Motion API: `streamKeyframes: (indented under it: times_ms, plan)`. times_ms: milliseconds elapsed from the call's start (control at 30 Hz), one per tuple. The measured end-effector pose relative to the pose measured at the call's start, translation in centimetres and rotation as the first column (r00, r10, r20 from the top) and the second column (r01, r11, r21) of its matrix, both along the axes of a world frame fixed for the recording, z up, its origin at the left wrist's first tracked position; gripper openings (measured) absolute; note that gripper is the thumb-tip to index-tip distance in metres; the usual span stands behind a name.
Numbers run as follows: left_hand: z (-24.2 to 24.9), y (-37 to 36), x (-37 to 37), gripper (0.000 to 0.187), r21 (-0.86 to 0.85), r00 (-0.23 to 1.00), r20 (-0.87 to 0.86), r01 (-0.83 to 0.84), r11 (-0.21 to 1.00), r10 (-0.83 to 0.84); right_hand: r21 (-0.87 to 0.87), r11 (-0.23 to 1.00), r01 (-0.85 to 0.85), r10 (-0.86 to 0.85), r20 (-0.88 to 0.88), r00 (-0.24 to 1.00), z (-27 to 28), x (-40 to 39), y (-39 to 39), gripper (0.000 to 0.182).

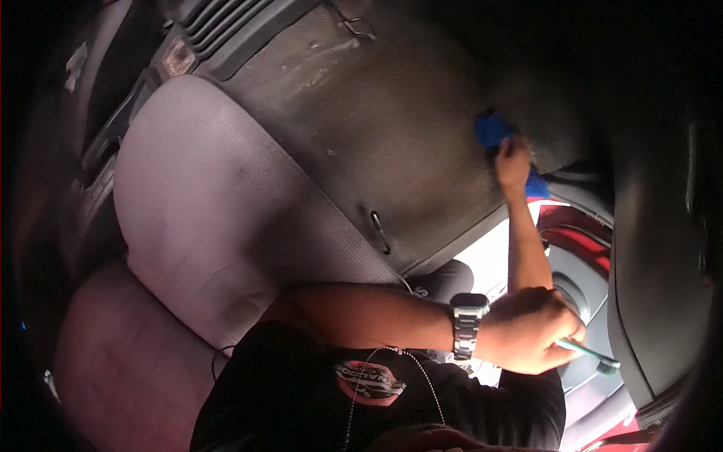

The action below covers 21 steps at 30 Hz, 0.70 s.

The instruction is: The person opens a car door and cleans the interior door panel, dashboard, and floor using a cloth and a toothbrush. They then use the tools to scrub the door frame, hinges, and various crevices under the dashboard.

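My left hand [535, 331], with a metal-band watch [467, 325] on its wrist, is closed around a toothbrush [584, 349]. The brush has a green handle and dark bristles, and its head points right and down, apart from any surface. Farther up, my right hand [514, 162] grips a blue cloth [494, 129] against the dark, worn carpet-like surface [399, 128] of a vehicle interior. Part of the cloth hangs out below that hand. My left forearm crosses in front of my right arm and hides some of it.
A light grey seat cushion [203, 173] lies at the left. A metal loop [379, 231] sticks out of the dark surface, and a ribbed black panel [233, 30] is at the top. Red bodywork [576, 233] and a grey door panel [591, 294] stand at the right.
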<state>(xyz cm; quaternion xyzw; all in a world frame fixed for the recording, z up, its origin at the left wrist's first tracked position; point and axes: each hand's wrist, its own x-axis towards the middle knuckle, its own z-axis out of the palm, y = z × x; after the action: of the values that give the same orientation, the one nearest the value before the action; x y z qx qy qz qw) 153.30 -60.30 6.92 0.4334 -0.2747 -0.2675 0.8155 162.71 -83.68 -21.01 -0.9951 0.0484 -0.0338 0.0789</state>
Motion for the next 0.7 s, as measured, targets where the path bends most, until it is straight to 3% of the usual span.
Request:
streamKeyframes:
  times_ms: [33, 67, 100, 167, 233, 267, 300, 367, 433, 467, 533, 600, 633, 700]
  plan:
    - [0.4, 0.2, 0.2, 0.012, -0.022, 0.999, -0.017, -0.038, 0.999, 0.038, 0.192, 0.973, 0.130, -0.148, 0.086, 0.985, -0.3, 1.4, -0.5, 0.044]
    - [0.5, 0.0, -0.1, 0.013, -0.081, 0.994, -0.014, -0.106, 0.991, 0.105, 0.385, 0.893, 0.234, -0.306, 0.135, 0.943, 4.4, 4.1, 3.6, 0.045]
    - [0.8, 0.5, 0.3, 0.013, -0.115, 0.994, -0.002, -0.107, 0.988, 0.107, 0.390, 0.895, 0.218, -0.287, 0.128, 0.949, 7.0, 5.5, 7.4, 0.045]
    - [1.1, 0.5, 1.2, 0.012, -0.190, 0.990, 0.022, -0.131, 0.973, 0.137, 0.735, 0.656, 0.170, -0.405, 0.153, 0.902, 9.7, 6.9, 15.1, 0.050]
    - [1.5, 1.2, 2.1, 0.014, -0.196, 0.992, 0.030, -0.118, 0.973, 0.126, 0.696, 0.712, -0.087, -0.216, 0.335, 0.917, 7.3, 8.4, 22.2, 0.054]
    - [1.7, 1.6, 2.6, 0.015, -0.181, 0.991, 0.048, -0.113, 0.977, 0.123, 0.626, 0.777, -0.063, -0.128, 0.255, 0.958, 1.6, 8.6, 24.8, 0.052]
    - [1.6, 1.6, 2.9, 0.016, -0.166, 0.990, 0.075, -0.104, 0.981, 0.118, 0.281, 0.954, -0.102, 0.037, 0.228, 0.973, -0.2, 7.7, 28.0, 0.051]
    - [1.4, 1.2, 3.0, 0.018, -0.130, 0.986, 0.120, -0.098, 0.987, 0.113, 0.220, 0.971, -0.094, 0.070, 0.117, 0.991, 1.0, 5.0, 31.2, 0.047]
    - [1.6, 1.5, 3.6, 0.019, -0.097, 0.980, 0.161, -0.103, 0.990, 0.117, 0.407, 0.738, -0.539, 0.558, 0.083, 0.826, 1.5, 2.1, 31.2, 0.041]
    - [1.8, 1.6, 3.5, 0.017, -0.107, 0.980, 0.135, -0.129, 0.986, 0.143, 0.410, 0.731, -0.546, 0.572, 0.069, 0.817, 1.5, 2.0, 31.3, 0.041]
    - [1.8, 1.9, 3.7, 0.015, -0.113, 0.979, 0.139, -0.133, 0.985, 0.148, 0.478, 0.502, -0.721, 0.732, 0.210, 0.648, 1.1, 2.4, 30.6, 0.035]
    - [1.8, 1.8, 3.8, 0.015, -0.112, 0.978, 0.130, -0.149, 0.982, 0.163, 0.601, 0.614, -0.511, 0.287, 0.432, 0.855, 3.2, 6.1, 29.4, 0.032]
    - [1.9, 1.7, 3.8, 0.014, -0.116, 0.980, 0.112, -0.153, 0.981, 0.166, 0.618, 0.690, -0.376, 0.038, 0.488, 0.872, 3.5, 8.2, 29.3, 0.027]
    - [2.1, 1.8, 3.8, 0.014, -0.148, 0.971, 0.092, -0.206, 0.967, 0.221, 0.530, 0.827, -0.189, -0.072, 0.433, 0.898, 1.0, 8.6, 31.1, 0.023]
